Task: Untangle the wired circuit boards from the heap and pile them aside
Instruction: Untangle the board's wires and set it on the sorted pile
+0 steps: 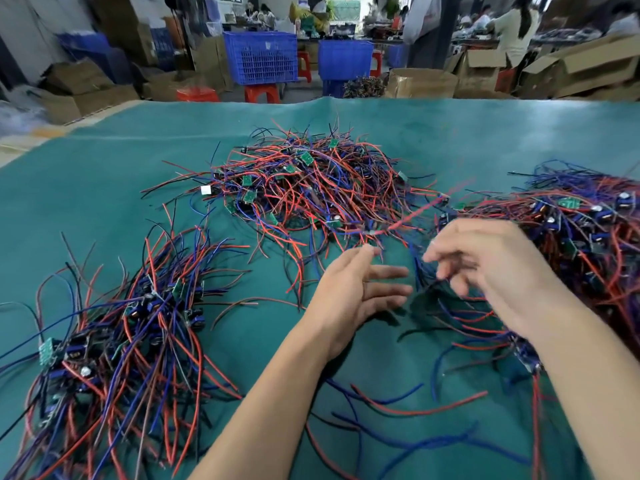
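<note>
Head view: heap point(311, 188) ahead, piles flanking, loose wires point(398, 407) between forearms.

Both bare forearms reached in from six o'clock. The left hand point(356, 289) was spread, palm turned toward three o'clock. The right hand point(491, 271), blurred, had loosely curled fingers pointing toward nine o'clock; neither hand visibly gripped anything.

Your left hand point(360, 289) and right hand point(485, 268) hover, fingers spread, over a green table point(104, 209). A tangled heap point(311, 188) of red and blue wired circuit boards lies beyond them; other piles flank your left point(114, 348) and right point(581, 244).
</note>
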